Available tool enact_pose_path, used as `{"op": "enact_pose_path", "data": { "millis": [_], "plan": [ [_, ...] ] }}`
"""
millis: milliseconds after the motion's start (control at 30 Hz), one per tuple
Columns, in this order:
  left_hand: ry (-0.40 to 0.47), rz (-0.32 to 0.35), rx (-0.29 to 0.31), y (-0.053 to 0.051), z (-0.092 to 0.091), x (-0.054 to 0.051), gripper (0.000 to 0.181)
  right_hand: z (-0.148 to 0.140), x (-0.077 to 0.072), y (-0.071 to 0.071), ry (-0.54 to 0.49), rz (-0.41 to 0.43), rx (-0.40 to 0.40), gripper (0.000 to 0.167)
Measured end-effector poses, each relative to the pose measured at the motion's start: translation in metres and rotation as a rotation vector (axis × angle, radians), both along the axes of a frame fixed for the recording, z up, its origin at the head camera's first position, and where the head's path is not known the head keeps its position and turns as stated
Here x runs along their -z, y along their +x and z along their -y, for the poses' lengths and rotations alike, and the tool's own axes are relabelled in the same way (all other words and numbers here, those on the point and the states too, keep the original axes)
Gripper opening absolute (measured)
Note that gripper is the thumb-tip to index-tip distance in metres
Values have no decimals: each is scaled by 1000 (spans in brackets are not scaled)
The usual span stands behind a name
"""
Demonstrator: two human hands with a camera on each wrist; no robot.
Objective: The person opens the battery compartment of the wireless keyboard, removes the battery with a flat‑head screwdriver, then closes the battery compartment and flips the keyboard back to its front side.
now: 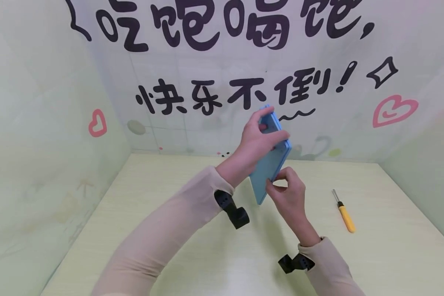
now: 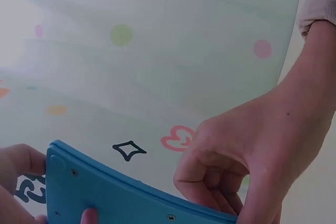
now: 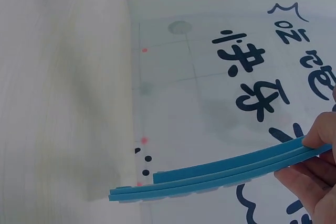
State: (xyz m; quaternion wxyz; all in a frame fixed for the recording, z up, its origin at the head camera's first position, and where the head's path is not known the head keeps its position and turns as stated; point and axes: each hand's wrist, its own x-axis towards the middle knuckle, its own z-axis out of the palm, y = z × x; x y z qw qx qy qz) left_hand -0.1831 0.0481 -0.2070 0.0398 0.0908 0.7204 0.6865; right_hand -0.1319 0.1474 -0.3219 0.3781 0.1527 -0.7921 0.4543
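A flat blue plastic panel (image 1: pixel 268 168) with small screws in its face is held up tilted above the table. My left hand (image 1: pixel 257 137) grips its upper part, fingers spread across the face and thumb at the right edge. In the left wrist view this hand (image 2: pixel 18 184) lies at the panel's left end, beside a screw. Lower down, my right hand (image 1: pixel 290 195) pinches the right edge between thumb and fingers. Edge-on in the right wrist view, the panel (image 3: pixel 220 174) appears layered, with the right hand (image 3: pixel 315 182) on it.
A screwdriver (image 1: pixel 345 216) with a yellow handle lies to the right on the pale table (image 1: pixel 192 255). Behind the table stands a printed wall covering (image 1: pixel 207 135) with black lettering and pink hearts. Similar coverings flank both sides.
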Motion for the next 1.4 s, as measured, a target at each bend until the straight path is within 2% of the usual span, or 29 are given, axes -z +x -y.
{"op": "enact_pose_path", "data": {
  "millis": [167,300,600,1000,1167,1300,1400],
  "plan": [
    [-53,20,-38,-1,-12,-1,60,-2,1,1,-29,3,24,17],
    [-30,39,-66,-3,-18,0,60,-4,2,1,-52,7,34,17],
    [-18,26,-91,-8,-27,5,61,-6,2,0,-62,30,46,15],
    [-7,42,-126,-11,-37,10,62,-7,4,-3,-188,70,43,15],
    [51,47,-103,-13,-39,14,58,-8,4,-4,-234,71,37,14],
    [112,42,-61,-17,-39,18,55,-9,3,-3,-232,86,45,14],
    [115,35,-20,-20,-37,22,54,-12,2,-2,-227,90,47,14]
  ]
}}
